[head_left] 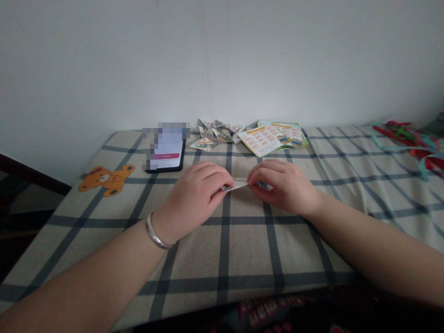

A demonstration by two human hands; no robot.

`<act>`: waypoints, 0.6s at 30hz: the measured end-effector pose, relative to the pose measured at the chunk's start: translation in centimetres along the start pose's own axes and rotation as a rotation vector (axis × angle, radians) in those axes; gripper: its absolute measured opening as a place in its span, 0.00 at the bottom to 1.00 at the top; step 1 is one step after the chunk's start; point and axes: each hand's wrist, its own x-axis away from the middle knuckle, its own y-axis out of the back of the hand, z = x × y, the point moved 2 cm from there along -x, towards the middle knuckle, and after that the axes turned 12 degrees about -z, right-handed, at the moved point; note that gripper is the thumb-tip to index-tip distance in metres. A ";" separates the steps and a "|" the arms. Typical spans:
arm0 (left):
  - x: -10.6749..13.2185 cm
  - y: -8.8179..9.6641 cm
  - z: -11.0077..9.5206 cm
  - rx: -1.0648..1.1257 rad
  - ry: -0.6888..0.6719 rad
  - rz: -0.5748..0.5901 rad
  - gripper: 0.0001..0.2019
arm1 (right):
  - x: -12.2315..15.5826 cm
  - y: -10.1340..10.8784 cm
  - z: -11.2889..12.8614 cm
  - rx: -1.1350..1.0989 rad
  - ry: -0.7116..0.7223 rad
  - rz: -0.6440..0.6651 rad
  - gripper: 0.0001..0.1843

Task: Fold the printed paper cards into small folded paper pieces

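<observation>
A small strip of folded paper (240, 183) is stretched between my two hands, just above the checked tablecloth. My left hand (201, 192), with a silver bangle (154, 233) on its wrist, pinches the paper's left end. Its right end is gripped between the thumb and fingers of my right hand (280, 185). Fingers cover both ends, so only the middle of the paper shows. Behind the hands lie several folded paper pieces (222, 132), and right of them some flat printed sheets (265, 140).
A phone (166, 150) with a lit screen lies at the back left. Near it is an orange bear figure (107, 179) on the tablecloth (194, 259). Red, green and teal ribbons (412, 143) are heaped at the far right. A white wall (222, 60) rises behind the table.
</observation>
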 end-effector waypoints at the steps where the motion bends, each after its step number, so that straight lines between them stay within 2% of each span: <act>1: 0.0 -0.1 0.0 -0.032 -0.006 0.021 0.04 | 0.0 -0.1 0.1 0.049 0.020 0.004 0.06; 4: 0.1 -0.1 -0.3 -0.136 -0.073 0.063 0.03 | 0.0 -0.3 0.5 0.146 0.085 0.028 0.09; 7: 0.1 0.0 -0.6 -0.212 -0.140 0.057 0.04 | 0.1 -0.4 0.7 0.135 0.116 0.056 0.10; 11: 0.1 0.3 -0.6 -0.219 -0.101 0.052 0.06 | 0.0 -0.5 0.6 0.098 0.084 0.063 0.08; 18: 0.0 0.2 0.1 -0.068 -0.028 0.004 0.05 | 0.0 -0.4 0.0 -0.011 -0.009 0.022 0.04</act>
